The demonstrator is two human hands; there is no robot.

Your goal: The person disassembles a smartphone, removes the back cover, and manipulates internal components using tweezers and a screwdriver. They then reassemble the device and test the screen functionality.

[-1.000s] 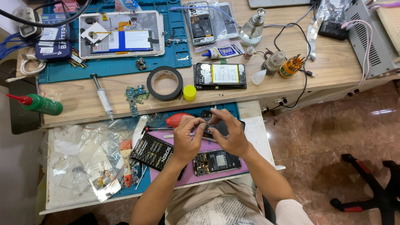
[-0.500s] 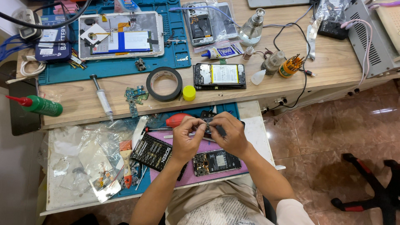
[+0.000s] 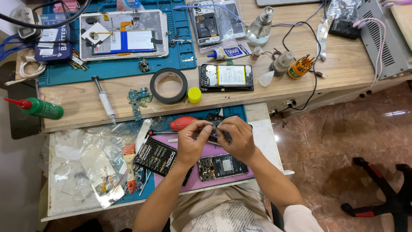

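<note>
A small, dark, flat phone part (image 3: 216, 125) with a rectangular outline is held up between the fingers (image 3: 205, 130) of both hands, just above a purple work mat (image 3: 195, 178) on the pull-out desk (image 3: 266, 129) tray. Fingers cover most of it; only its upper edge and a dark corner show. Its finer details are too small to make out.

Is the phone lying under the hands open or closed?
Open: the phone lies on the purple mat with its back cover off, showing circuit board and battery.
</note>
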